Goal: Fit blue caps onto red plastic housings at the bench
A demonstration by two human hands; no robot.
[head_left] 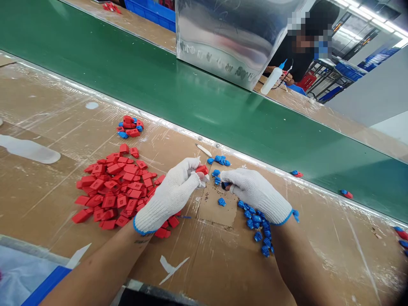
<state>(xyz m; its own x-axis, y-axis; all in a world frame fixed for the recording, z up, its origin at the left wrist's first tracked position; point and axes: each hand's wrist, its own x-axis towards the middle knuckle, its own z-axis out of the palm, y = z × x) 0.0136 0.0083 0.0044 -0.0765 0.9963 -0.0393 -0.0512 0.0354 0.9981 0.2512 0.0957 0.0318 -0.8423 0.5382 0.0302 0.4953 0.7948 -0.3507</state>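
My left hand [177, 187], in a white knit glove with torn fingertips, pinches a small red plastic part [202, 169]. Facing it, my gloved right hand [255, 189] is closed on a small dark object [225, 185], mostly hidden by the fingers; its kind does not show. Beneath both hands lies a piece of cardboard [212, 214] with dark specks and a few small blue parts [222, 202]. A large heap of red parts [123, 187] spreads beside my left forearm. More blue parts [257, 221] lie under and beside my right wrist.
A green conveyor belt [127, 68] crosses behind the table, carrying joined red-and-blue pieces [297, 174]. A white pen-like tool [204, 150] lies near its edge. A mixed red-and-blue pile [130, 126] sits left. Across the belt are a metal panel [223, 38], a squeeze bottle [272, 80] and a co-worker.
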